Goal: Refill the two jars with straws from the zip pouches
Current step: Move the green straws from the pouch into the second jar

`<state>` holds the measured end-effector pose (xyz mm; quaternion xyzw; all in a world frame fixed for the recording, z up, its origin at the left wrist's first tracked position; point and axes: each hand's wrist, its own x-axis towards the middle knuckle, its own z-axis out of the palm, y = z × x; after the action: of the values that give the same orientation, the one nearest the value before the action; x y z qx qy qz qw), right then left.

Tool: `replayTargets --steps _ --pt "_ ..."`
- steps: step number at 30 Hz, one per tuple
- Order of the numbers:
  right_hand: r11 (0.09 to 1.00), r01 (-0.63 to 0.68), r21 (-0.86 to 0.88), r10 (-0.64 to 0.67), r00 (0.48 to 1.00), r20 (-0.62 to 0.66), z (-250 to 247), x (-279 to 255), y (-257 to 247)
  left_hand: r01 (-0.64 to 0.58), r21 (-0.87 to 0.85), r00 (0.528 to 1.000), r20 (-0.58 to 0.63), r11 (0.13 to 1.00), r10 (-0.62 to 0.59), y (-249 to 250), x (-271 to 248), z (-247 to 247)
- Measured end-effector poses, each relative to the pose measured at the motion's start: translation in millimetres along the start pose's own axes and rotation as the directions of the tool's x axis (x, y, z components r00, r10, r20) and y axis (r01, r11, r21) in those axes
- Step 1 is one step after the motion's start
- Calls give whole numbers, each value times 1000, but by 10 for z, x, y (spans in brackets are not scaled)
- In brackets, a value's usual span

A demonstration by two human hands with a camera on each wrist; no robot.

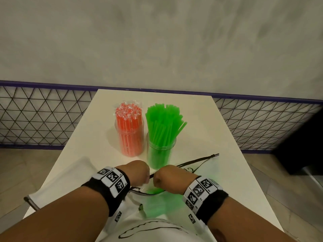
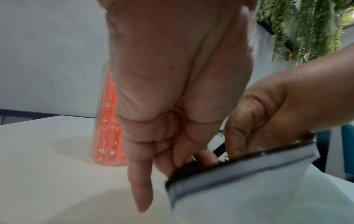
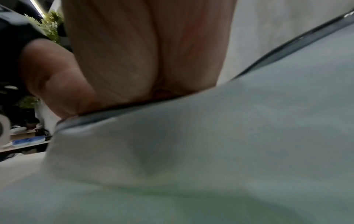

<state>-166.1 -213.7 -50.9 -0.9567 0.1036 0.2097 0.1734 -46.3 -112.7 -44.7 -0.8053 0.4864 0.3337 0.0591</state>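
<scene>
Two clear jars stand mid-table: the left jar (image 1: pixel 130 137) holds orange wrapped straws (image 2: pixel 109 121), the right jar (image 1: pixel 160 151) holds green straws (image 1: pixel 164 119). In front of them lies a translucent white zip pouch (image 1: pixel 157 205) with green straws showing through it. My left hand (image 1: pixel 138 172) and right hand (image 1: pixel 167 177) meet at its black zip edge (image 2: pixel 239 165). The left hand (image 2: pixel 172 91) pinches that edge, one finger pointing down at the table. My right hand (image 2: pixel 258 121) grips the same edge beside it; in the right wrist view the pouch (image 3: pixel 210 144) hides its fingertips.
A second white pouch (image 1: pixel 57 186) lies flat at the table's near left. The white table (image 1: pixel 218 137) ends at a wire-mesh fence (image 1: pixel 43 117) and grey wall. A dark object (image 1: pixel 300 145) stands on the floor to the right.
</scene>
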Motion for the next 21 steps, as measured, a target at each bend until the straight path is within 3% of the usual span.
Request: replayTargets --steps 5,7,9,12,14,17,21 --pt "995 15 -100 3 984 176 116 8 65 -24 -325 970 -235 945 -56 71 113 -73" --pt "988 17 -156 3 992 126 212 33 70 -61 -426 959 -276 903 -66 103 124 -84" --pt "992 -7 -129 5 1000 -13 283 46 52 -144 -454 951 -308 879 -4 120 88 -69" --pt "996 -71 -61 64 992 -111 333 55 42 -192 -296 964 -238 936 122 49 70 -20" --pt "992 -78 -96 66 990 -123 368 52 38 -147 -99 985 -109 984 136 8 45 16" --pt "970 -64 -237 37 993 -116 406 57 29 -104 124 994 -12 987 106 15 28 61" --pt "951 -44 -305 6 992 -125 324 39 5 -84 184 996 -3 979 86 23 80 81"
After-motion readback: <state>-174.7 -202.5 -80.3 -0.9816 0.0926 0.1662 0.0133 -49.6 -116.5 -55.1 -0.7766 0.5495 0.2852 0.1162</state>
